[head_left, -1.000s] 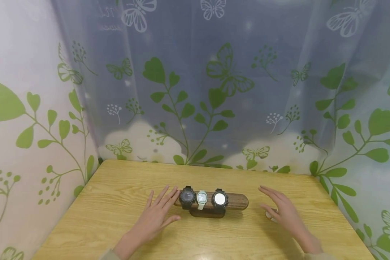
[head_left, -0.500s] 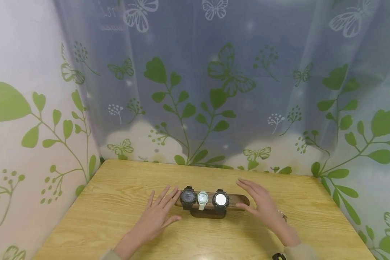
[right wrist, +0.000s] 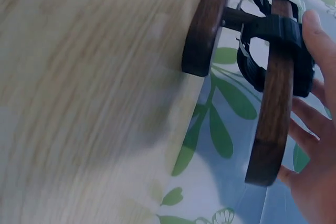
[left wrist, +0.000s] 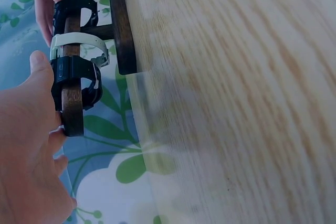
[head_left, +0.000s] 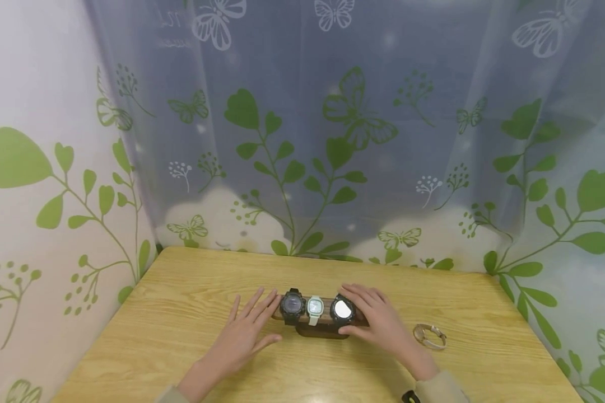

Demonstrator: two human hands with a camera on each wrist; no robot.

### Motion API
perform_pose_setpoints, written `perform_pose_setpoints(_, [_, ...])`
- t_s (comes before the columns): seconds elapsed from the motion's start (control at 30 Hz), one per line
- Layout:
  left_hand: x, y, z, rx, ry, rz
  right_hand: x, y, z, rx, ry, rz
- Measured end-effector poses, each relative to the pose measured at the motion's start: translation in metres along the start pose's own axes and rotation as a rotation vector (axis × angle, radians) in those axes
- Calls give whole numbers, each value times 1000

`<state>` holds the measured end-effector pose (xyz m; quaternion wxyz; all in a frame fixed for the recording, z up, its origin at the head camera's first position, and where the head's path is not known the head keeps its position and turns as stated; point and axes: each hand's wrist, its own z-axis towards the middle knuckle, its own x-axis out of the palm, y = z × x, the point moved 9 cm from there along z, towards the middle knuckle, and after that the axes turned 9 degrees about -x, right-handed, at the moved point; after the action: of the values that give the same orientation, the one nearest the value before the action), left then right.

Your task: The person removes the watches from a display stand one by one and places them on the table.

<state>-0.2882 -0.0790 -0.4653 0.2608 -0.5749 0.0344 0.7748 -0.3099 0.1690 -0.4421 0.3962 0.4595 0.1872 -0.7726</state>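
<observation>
Stand (head_left: 320, 331) of dark wood sits low in the centre of the head view, on the table (head_left: 206, 291), bearing a dark-faced black watch (head_left: 293, 303), a pale green watch (head_left: 315, 306) and, rightmost, a white-faced black watch (head_left: 343, 309). The left hand (head_left: 244, 338) lies with straight, spread fingers at the left end of the bar (head_left: 326, 310); the right hand (head_left: 380, 322) brackets the white-faced one, thumb below and fingers above, though I cannot tell whether its grip is firm. A loose watch (head_left: 419, 333) lies apart at lower right. White script (head_left: 173, 19) at upper left looks mirrored and too faint to read. In the left wrist view, upper left, the straps (left wrist: 81, 39) loop round the bar; pale marks on the nearer black one are unreadable. In the right wrist view, upper right, the bracketed watch should prove light, with a rigid case, scratchable face and flexible band; hold it by the case's sides. The stand, probably stiff and heavier, suits steadying by its bare bar end. No brand is legible.
</observation>
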Motion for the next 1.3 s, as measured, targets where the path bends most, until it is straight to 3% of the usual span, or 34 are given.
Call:
perform_pose_setpoints(0.2, [0, 0, 0, -7, 4, 6, 3, 7, 2, -35, -22, -7])
perform_pose_setpoints(0.9, [2, 1, 0, -7, -7, 7, -3, 4, -6, -35, -74, 7])
perform_pose_setpoints(1.3, [2, 1, -1, -3, 1, 16, -8, -8, -17, 26, -39, 26])
